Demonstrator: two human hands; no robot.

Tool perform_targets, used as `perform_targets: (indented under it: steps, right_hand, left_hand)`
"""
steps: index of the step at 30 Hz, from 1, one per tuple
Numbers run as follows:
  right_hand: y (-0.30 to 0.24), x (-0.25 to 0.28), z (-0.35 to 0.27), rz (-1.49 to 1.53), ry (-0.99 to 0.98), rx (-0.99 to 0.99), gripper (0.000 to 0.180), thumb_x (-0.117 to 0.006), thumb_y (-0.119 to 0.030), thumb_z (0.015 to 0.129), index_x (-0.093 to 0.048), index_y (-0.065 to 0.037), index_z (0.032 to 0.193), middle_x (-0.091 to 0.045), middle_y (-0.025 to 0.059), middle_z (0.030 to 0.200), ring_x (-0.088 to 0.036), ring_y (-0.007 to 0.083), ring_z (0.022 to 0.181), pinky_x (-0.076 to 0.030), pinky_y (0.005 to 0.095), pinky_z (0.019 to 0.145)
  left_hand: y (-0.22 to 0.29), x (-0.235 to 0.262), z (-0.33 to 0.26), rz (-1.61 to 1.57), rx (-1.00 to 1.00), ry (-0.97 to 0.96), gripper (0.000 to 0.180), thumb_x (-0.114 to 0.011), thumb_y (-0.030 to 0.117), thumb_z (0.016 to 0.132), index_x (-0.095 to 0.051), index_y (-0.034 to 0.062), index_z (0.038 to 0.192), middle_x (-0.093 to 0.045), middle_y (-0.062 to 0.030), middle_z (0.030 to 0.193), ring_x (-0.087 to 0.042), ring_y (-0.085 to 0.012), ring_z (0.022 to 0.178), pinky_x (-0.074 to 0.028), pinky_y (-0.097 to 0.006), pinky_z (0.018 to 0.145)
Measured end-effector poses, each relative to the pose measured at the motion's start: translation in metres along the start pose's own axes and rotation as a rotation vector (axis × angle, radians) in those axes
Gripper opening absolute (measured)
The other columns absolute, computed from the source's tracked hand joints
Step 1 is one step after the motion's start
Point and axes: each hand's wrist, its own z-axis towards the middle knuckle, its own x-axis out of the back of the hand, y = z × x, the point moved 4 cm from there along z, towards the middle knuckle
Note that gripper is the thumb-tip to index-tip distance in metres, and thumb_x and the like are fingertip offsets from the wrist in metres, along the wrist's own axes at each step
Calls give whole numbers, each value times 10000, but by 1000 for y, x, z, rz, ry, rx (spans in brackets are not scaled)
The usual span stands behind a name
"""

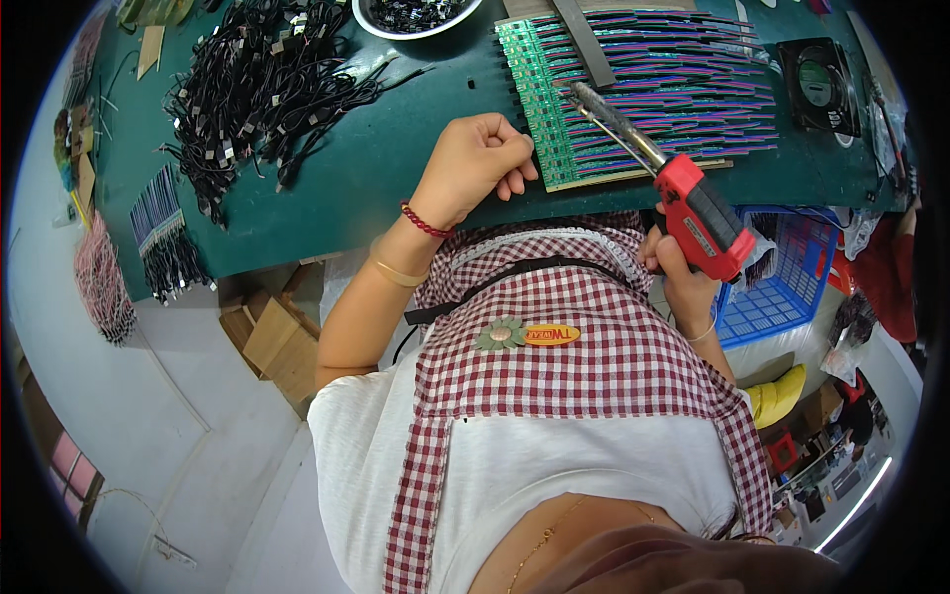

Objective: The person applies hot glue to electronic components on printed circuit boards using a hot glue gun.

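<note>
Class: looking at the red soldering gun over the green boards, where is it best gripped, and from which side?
Grip the soldering gun by its red pistol handle, from below and behind, as the right hand does. The metal barrel points up-left toward the circuit boards, so that end is likely hot.

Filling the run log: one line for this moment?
left hand: fist on board row | right hand: holds red soldering gun | tip over boards

Red soldering gun (699,220) over circuit boards (542,99)
</note>
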Motion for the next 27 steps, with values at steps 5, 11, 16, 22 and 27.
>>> perform_targets:
  steps: [5,11,16,22,27]
  right_hand:
    - [6,7,-12,39,-102,-26,393,-555,-184,869,-453,46,1171,-500,74,630,-452,126,531,-397,260,526]
    - [19,13,-24,-56,-130,-15,401,-579,-240,860,-472,34,1132,-505,71,628,-450,121,530,-364,242,502]
    - [24,16,-28,-129,-130,5,366,-592,-251,852,-496,29,1068,-511,69,636,-454,118,538,-369,241,505]
    - [29,19,-30,-93,-135,-104,161,-615,-111,824,-602,-11,949,-604,37,818,-562,125,749,-451,275,671]
    - [28,21,-29,-241,-206,-17,134,-614,-100,818,-603,-13,919,-599,38,805,-563,129,729,-451,275,655]
  left_hand:
    - [3,2,2,24,1,-15,108,-573,77,817,-548,-6,753,-619,-90,657,-542,-75,481,-412,-175,416]
    - [6,4,6,27,5,-52,99,-571,59,804,-555,-16,741,-623,-97,654,-547,-80,483,-421,-176,422]
    - [5,5,6,2,-10,-71,83,-571,37,788,-554,-22,732,-623,-103,651,-551,-85,485,-428,-179,422]
    - [4,4,6,41,-16,-79,102,-564,72,823,-545,14,741,-616,-76,651,-537,-65,488,-405,-165,423]
    - [6,4,4,74,3,-53,113,-565,75,817,-533,22,722,-601,-57,627,-520,-54,477,-387,-164,408]
